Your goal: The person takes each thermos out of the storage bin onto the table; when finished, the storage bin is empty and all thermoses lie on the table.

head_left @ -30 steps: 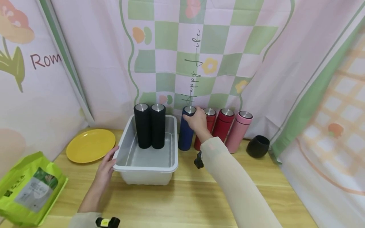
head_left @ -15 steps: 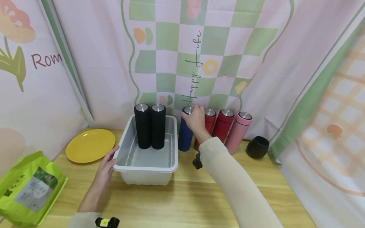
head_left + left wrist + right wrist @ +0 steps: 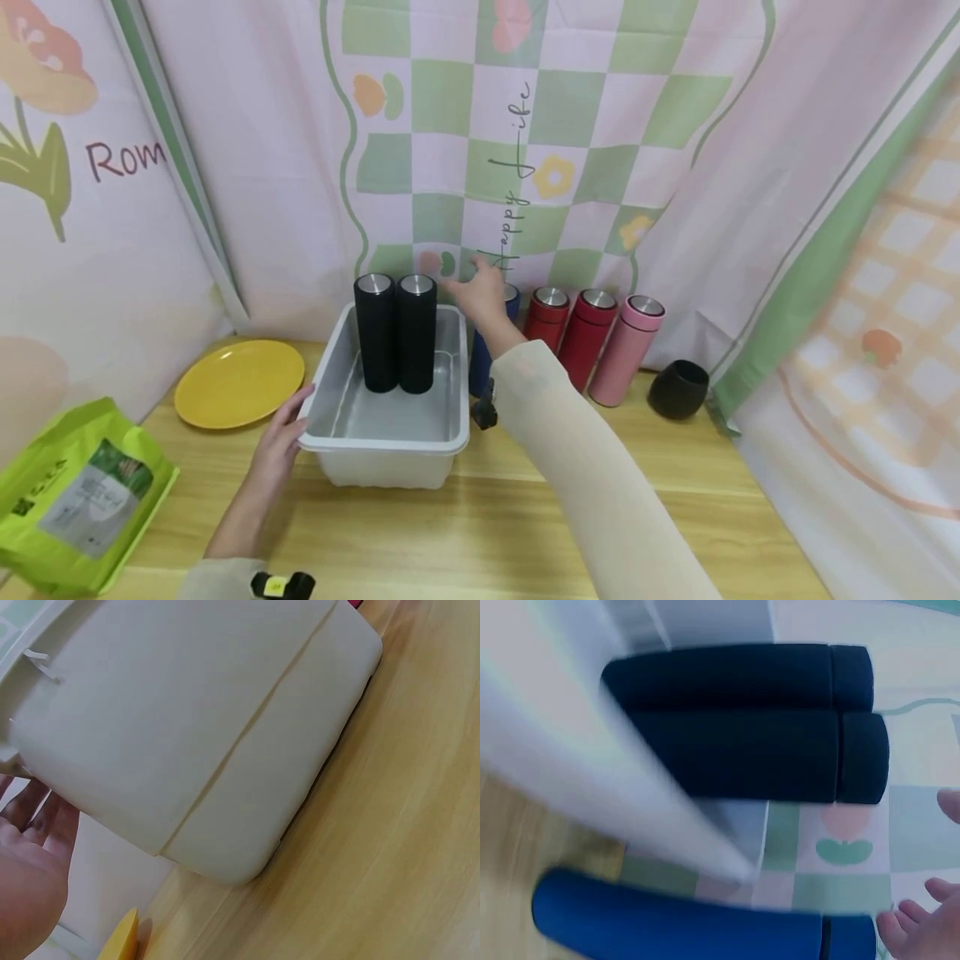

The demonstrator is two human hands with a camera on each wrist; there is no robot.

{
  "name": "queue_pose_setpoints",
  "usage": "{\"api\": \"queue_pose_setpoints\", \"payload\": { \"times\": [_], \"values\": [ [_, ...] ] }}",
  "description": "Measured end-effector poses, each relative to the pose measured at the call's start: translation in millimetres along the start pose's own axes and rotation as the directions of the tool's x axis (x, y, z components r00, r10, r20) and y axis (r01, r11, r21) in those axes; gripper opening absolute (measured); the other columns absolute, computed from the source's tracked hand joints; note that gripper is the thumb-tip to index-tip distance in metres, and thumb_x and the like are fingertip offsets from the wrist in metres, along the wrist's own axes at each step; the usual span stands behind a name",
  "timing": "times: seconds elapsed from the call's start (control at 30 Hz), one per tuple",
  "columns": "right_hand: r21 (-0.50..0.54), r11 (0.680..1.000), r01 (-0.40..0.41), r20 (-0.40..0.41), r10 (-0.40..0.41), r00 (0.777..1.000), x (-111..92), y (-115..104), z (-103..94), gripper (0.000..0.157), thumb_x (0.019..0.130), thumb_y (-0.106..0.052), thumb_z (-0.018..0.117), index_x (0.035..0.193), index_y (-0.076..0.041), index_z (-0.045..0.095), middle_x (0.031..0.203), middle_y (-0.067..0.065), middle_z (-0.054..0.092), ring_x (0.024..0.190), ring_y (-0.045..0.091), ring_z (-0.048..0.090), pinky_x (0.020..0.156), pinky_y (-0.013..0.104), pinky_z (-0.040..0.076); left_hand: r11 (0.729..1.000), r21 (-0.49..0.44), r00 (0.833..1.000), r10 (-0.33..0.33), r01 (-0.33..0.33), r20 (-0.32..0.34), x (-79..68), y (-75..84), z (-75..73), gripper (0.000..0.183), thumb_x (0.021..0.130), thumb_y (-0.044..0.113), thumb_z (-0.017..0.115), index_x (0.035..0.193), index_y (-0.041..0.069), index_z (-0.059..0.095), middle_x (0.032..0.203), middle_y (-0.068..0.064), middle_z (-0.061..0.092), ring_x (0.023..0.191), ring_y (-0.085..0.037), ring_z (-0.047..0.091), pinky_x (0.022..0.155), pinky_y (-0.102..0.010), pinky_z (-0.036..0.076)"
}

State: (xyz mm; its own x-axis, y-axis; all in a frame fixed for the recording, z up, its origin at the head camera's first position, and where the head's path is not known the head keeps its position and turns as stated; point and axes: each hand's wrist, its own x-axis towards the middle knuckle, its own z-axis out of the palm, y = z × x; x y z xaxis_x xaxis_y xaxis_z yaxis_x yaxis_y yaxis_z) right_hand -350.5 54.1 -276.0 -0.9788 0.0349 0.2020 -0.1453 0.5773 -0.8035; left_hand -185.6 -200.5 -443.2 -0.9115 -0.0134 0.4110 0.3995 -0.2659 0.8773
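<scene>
A grey-white plastic basin [image 3: 378, 461] stands on the wooden table, and two black thermos bottles [image 3: 416, 342] with silver-topped lids stand upright side by side in it. My left hand [image 3: 277, 442] holds the basin's left rim; the left wrist view shows its fingers [image 3: 56, 825] under that rim. Between the basin and the other bottles stands a blue thermos bottle [image 3: 481, 362], partly hidden by my right hand [image 3: 483, 300]. That hand is in the air with spread fingers, holding nothing, close to the right-hand black bottle. In the right wrist view it is apart from the black bottles.
Right of the blue bottle stand a red thermos [image 3: 549, 312], a darker red one [image 3: 588, 337] and a pink one [image 3: 628, 350]. A black cup [image 3: 678, 389] is farther right. Left lie a yellow plate [image 3: 238, 383] and a green bag [image 3: 82, 496]. A patterned curtain [image 3: 442, 167] hangs behind.
My right hand has left the top of the blue bottle and moved left towards the black bottles, its fingers spreading. The blue bottle stays standing; my left hand has not moved.
</scene>
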Motion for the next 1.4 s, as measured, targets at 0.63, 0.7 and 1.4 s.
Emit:
{"api": "queue_pose_setpoints", "payload": {
  "times": [0.63,0.7,1.4],
  "values": [
    [0.113,0.993,-0.045,0.114,0.032,0.993,0.4,13.2,55.8,0.082,0.085,-0.034,0.076,0.150,-0.009,0.035,0.149,0.014,0.039,0.134,0.030,0.037,0.106,0.040,0.033,0.998,0.015,0.997,-0.067,0.067,-0.038,-0.1,-2.1,5.6,0.043,0.103,0.006,0.037,0.141,0.021,0.052,0.132,0.016,0.042,0.118,-0.002,0.042,0.093,-0.018,0.037],
    [0.111,0.993,-0.049,0.111,0.037,0.993,0.9,15.2,57.4,0.081,0.084,-0.034,0.076,0.150,-0.009,0.036,0.148,0.015,0.039,0.134,0.031,0.038,0.105,0.041,0.034,0.997,0.016,0.997,-0.070,0.070,-0.037,-0.5,-2.6,6.1,0.043,0.103,0.007,0.037,0.142,0.021,0.051,0.132,0.015,0.042,0.119,-0.002,0.041,0.093,-0.018,0.037],
    [0.126,0.991,-0.035,0.055,0.028,0.998,-8.4,-18.6,32.5,0.071,0.078,-0.043,0.080,0.140,-0.019,0.054,0.138,0.008,0.052,0.120,0.025,0.049,0.094,0.037,0.043,0.999,0.011,0.999,-0.035,0.035,-0.019,-0.5,-0.4,1.7,0.045,0.103,0.004,0.035,0.139,0.025,0.053,0.132,0.016,0.044,0.116,-0.005,0.042,0.091,-0.018,0.038]
  ]
}}
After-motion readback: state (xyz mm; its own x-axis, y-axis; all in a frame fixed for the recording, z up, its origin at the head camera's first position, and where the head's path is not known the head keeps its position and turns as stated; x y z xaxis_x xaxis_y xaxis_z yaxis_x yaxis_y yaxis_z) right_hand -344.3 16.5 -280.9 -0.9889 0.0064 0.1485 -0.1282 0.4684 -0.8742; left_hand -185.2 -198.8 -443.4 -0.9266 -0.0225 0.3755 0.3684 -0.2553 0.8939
